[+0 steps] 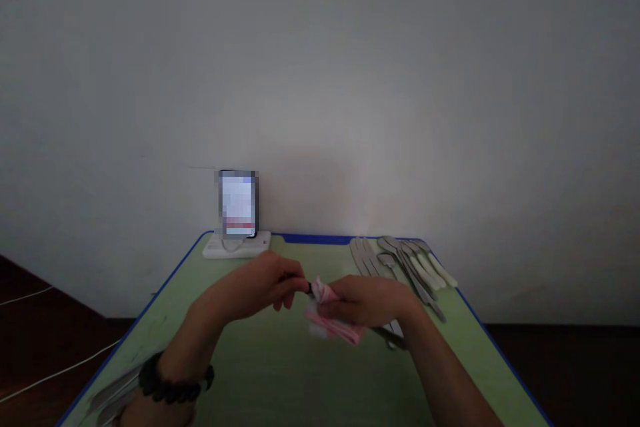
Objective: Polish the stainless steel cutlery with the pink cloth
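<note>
My left hand [273, 283] is closed, its fingertips pinching the end of a thin dark piece [309, 289] above the green table. Only a short bit of that piece shows, so its kind cannot be made out. My right hand [367, 300] is closed on a pink and white cloth [340, 327], which covers the other side of the piece. The cloth's lower folds hang loose below the fingers. Beyond the right hand lie several forks [363, 253] and spoons [387, 259]. Metal cutlery [393, 337] also shows partly beneath the right wrist.
Cream-handled cutlery [427, 270] lies along the table's right edge. A phone [239, 203] with a blurred screen stands on a white base [213, 248] at back left. More metal utensils [117, 393] lie near the left forearm. The green table [280, 373] meets a wall behind.
</note>
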The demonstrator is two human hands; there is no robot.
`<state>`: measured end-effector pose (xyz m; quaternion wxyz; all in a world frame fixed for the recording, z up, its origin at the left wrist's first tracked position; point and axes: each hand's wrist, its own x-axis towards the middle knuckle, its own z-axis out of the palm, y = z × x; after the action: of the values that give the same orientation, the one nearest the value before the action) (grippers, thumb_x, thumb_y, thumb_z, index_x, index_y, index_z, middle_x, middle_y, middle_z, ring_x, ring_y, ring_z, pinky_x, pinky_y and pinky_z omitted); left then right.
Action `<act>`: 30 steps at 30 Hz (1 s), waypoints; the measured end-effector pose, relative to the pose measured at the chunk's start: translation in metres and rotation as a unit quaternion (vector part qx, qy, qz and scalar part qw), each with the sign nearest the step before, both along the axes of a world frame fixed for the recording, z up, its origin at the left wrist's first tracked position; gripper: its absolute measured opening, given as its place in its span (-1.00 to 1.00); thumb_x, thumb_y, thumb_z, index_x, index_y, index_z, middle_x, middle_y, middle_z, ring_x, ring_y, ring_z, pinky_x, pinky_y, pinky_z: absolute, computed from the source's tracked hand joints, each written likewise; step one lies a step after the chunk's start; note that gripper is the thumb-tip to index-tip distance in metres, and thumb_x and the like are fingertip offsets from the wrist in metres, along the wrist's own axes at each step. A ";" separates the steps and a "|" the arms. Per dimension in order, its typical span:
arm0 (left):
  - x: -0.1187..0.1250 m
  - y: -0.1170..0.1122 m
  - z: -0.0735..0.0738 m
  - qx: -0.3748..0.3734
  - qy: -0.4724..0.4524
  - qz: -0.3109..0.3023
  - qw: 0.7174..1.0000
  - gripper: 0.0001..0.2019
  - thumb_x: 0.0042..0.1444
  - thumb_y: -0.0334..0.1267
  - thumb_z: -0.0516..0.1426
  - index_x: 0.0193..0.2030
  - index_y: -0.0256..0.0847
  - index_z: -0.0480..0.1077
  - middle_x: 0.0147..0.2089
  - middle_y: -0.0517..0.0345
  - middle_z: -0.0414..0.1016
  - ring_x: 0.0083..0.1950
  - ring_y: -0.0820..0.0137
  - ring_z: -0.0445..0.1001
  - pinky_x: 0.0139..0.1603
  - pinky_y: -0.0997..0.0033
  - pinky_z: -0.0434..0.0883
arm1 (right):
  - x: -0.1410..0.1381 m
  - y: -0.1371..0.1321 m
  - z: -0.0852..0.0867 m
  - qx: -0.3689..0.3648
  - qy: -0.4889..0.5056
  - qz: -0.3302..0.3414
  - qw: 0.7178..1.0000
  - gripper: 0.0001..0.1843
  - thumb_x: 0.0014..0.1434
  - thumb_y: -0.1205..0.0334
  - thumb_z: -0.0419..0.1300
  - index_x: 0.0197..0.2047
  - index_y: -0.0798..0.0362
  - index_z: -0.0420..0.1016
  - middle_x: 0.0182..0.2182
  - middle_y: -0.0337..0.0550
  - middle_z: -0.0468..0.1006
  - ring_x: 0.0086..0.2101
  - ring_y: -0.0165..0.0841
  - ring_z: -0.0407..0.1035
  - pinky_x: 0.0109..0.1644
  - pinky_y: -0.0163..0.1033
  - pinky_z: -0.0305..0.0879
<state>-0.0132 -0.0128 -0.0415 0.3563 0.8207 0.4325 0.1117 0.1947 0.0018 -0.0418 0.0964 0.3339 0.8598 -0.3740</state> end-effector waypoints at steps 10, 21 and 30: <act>-0.046 0.009 0.003 0.091 -0.103 0.152 0.979 -0.73 0.11 -0.06 0.09 -0.29 -0.23 0.45 -0.49 0.22 0.45 -0.50 0.47 0.39 -0.48 0.55 0.32 | 0.039 0.008 0.003 0.019 0.067 -0.065 0.995 -0.64 0.22 0.02 -0.06 -0.46 0.10 0.27 -0.59 -0.31 0.23 -0.56 -0.50 0.11 -0.50 -0.39 0.00; -0.017 0.005 -0.002 -0.037 -0.056 0.038 0.997 -0.79 0.08 -0.16 0.13 -0.42 -0.25 0.47 -0.56 0.23 0.48 -0.51 0.48 0.45 -0.50 0.60 0.30 | 0.002 -0.004 0.004 0.034 -0.024 -0.016 0.999 -0.65 0.22 0.10 -0.02 -0.54 0.10 0.23 -0.68 -0.33 0.21 -0.64 -0.54 0.05 -0.56 -0.37 -0.11; -0.008 0.004 -0.002 -0.015 -0.138 0.070 0.988 -0.83 0.07 -0.19 0.13 -0.37 -0.25 0.45 -0.62 0.32 0.36 -0.63 0.57 0.30 -0.61 0.64 0.20 | -0.010 -0.003 -0.002 0.028 0.130 -0.023 0.991 -0.71 0.23 0.19 -0.04 -0.50 0.09 0.24 -0.61 -0.32 0.25 -0.57 -0.52 0.12 -0.48 -0.40 0.02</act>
<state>-0.0211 -0.0083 -0.0436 0.4160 0.7599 0.4367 0.2425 0.1845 -0.0010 -0.0434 -0.0345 0.3044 0.8673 -0.3923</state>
